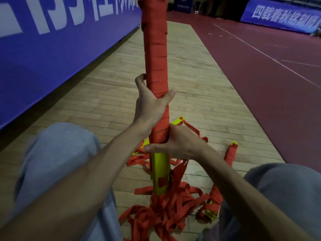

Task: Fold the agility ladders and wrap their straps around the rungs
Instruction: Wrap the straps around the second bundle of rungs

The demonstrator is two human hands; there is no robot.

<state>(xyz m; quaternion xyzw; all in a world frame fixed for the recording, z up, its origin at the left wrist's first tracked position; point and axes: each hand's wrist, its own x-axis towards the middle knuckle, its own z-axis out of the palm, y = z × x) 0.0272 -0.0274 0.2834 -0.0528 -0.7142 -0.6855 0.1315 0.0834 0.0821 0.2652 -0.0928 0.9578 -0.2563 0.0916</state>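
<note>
Agility ladder bundle is being held upright at centre over the wooden floor, its upper length wound in red strap. It is being gripped on the wrapped part by the left hand, fingers curled round it. The right hand is clenching it nearer, at the wrap's lower edge, just above the bare yellow rungs. Loose straps are lying heaped beneath. A second wrapped bundle is lying on the floor at right.
</note>
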